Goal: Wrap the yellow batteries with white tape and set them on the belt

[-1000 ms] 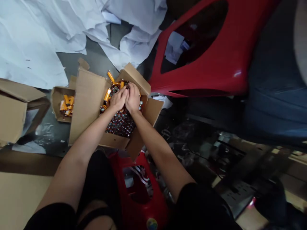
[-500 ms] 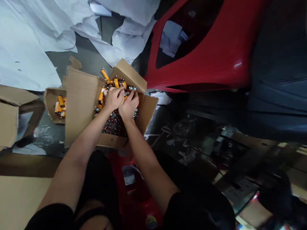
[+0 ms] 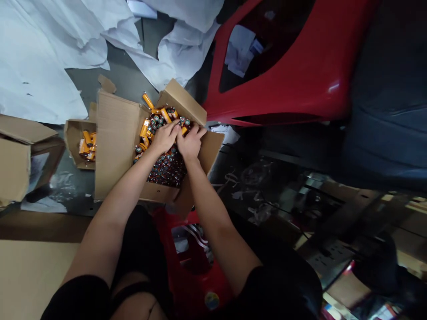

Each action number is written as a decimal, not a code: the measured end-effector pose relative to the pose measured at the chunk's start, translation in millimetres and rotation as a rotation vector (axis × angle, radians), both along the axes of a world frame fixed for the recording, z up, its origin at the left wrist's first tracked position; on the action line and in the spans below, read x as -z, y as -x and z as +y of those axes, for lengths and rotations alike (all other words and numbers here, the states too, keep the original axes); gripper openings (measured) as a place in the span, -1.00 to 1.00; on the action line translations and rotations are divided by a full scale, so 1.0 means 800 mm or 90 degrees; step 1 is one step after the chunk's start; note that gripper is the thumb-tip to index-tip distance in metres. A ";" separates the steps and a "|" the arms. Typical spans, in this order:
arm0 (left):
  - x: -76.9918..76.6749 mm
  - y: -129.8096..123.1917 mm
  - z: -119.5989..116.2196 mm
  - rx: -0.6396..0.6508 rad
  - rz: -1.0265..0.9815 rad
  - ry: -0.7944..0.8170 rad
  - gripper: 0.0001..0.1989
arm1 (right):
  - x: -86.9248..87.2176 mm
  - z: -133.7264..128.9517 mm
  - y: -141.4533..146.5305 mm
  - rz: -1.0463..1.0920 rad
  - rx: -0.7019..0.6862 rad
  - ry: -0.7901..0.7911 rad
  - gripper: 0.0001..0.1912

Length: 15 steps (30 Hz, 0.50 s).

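An open cardboard box [image 3: 116, 142] holds a packed mass of small batteries [image 3: 163, 169], many upright with their round ends showing. Several orange-wrapped batteries [image 3: 146, 128] lie loose on top at the far and left sides. Over the middle of the pile, my left hand [image 3: 166, 138] has its fingers together and bent, pointing to the right; what lies under them is hidden. Touching or nearly touching it, my right hand [image 3: 191, 143] curls its fingers down among the batteries. One orange battery [image 3: 184, 130] shows between its thumb and fingers.
A smaller box [image 3: 75, 144] with orange batteries stands to the left, near another open carton [image 3: 15, 166]. White sheets [image 3: 40, 66] cover the floor at the far left. A large red plastic shell [image 3: 276, 84] stands at the right; another red part [image 3: 200, 275] lies between my legs.
Both hands have shifted slightly to the right over the pile, uncovering more batteries at the left. The right hand's fingers have moved toward the box's right side. The camera view has shifted a little.
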<state>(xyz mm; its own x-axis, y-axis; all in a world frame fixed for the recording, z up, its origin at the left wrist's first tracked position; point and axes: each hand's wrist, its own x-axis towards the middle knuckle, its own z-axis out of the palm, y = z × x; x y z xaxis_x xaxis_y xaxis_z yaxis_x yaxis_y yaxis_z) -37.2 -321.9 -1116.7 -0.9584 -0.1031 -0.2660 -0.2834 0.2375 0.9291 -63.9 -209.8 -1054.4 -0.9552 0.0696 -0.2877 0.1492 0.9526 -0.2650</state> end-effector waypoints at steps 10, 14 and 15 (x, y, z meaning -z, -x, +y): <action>-0.027 -0.002 -0.034 0.295 -0.061 0.093 0.29 | -0.001 0.009 0.008 -0.074 0.018 0.020 -0.53; -0.031 -0.001 -0.026 0.273 -0.048 0.142 0.21 | -0.005 0.000 0.014 -0.095 -0.018 0.005 -0.44; -0.029 0.002 -0.025 0.269 -0.040 0.137 0.23 | -0.005 -0.002 0.020 -0.104 -0.028 0.007 -0.41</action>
